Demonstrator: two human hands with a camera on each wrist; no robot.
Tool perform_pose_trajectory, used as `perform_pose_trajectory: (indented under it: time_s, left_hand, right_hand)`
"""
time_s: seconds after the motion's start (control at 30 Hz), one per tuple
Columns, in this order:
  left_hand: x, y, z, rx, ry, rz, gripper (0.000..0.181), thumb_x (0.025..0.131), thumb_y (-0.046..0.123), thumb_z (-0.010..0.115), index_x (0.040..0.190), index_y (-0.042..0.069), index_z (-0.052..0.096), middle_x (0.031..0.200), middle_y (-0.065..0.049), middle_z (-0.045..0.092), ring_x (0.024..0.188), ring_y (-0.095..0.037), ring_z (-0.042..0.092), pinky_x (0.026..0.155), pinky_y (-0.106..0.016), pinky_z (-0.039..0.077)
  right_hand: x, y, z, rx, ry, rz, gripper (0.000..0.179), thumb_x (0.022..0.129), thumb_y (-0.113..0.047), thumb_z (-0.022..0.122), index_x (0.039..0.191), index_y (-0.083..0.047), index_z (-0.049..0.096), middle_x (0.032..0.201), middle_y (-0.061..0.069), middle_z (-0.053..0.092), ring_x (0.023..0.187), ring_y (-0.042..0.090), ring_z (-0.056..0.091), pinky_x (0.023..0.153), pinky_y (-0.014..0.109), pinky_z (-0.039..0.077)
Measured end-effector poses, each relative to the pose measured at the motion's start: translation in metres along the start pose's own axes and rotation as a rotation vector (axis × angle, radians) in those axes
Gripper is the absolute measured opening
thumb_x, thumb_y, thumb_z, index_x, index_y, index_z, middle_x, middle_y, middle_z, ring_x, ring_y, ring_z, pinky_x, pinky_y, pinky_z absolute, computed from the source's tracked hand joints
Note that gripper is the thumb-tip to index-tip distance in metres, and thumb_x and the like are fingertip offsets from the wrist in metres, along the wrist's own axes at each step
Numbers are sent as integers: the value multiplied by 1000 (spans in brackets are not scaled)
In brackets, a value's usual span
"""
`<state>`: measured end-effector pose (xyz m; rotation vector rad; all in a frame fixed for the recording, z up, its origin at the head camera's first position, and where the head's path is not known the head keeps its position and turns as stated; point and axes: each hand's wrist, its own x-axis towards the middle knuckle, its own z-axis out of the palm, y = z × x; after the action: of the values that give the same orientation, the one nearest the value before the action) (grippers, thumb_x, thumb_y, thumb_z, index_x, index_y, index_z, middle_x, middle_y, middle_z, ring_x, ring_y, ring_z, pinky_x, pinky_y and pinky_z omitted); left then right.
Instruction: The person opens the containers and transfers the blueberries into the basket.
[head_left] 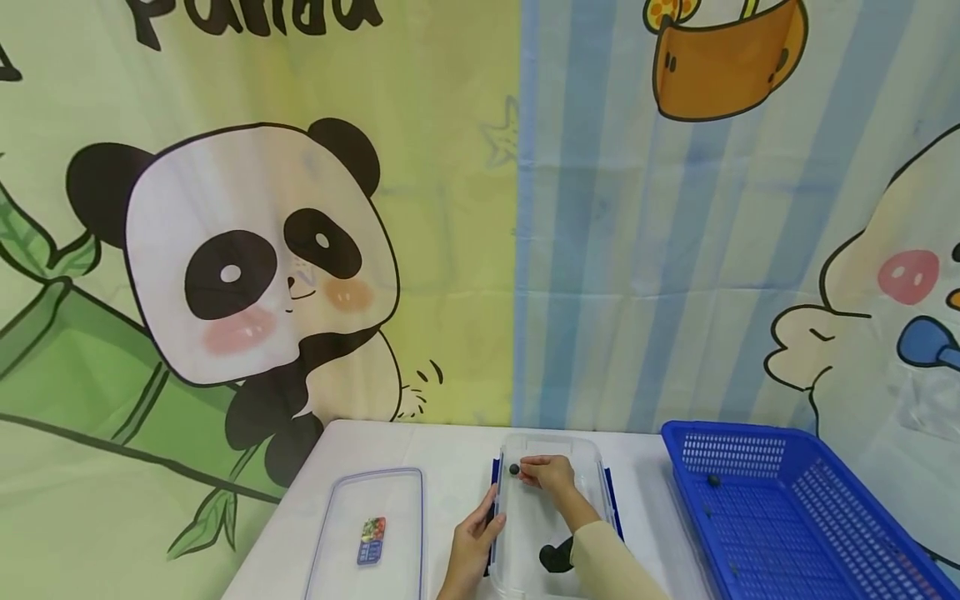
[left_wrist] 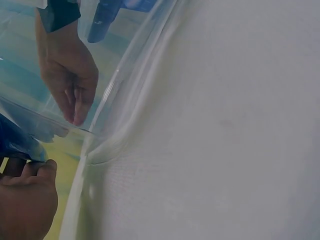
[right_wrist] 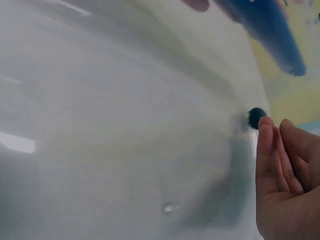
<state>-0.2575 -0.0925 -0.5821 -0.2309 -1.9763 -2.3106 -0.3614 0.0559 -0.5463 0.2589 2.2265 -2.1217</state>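
Note:
A clear plastic box with blue side latches stands on the white table. My left hand grips its left side, fingers bent at the blue latch in the left wrist view. Inside the box's far left corner is a small dark ball. My right hand reaches over the box with its fingertips beside that ball. In the right wrist view the ball lies just beyond a fingertip, outside the gap between thumb and fingers; whether they touch, I cannot tell.
A clear lid with a coloured label lies on the table to the left. At the right stands a blue perforated basket with a dark ball inside. A black shape shows beside the right sleeve. A printed curtain hangs behind.

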Motion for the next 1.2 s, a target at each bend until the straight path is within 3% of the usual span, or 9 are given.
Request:
perform_pose_trajectory:
  time_s: [0.33,0.53,0.83,1.2]
  left_hand:
    - [-2,-1,0,0,-2,-22,52,91,22,59,136,2,42,144,-13,33,132,-30,25,105,-28,29]
    - [-3,0,0,-25,13,-58,52,90,22,60,136,4,43,144,-9,34,133,-26,25,106,-29,26]
    - [-1,2,0,-20,11,-65,48,92,16,57,136,5,43,144,-8,34,133,-26,26,106,-30,26]
    - [1,1,0,-18,-12,-9,48,92,13,56,137,1,41,144,-11,33,133,-26,24,105,-22,27]
  right_hand:
    - [1,18,4,48,79,43,17,79,9,65,94,15,65,78,20,68,65,20,68,62,28,58]
    - [1,20,4,78,22,28,21,81,8,63,100,17,63,86,24,67,72,22,68,67,28,57]
    - [4,21,4,95,-31,-2,23,81,9,63,102,18,61,89,25,67,73,21,68,68,27,57]
    - [8,23,6,72,-130,-37,25,80,5,67,101,17,62,93,23,67,79,21,68,71,29,57]
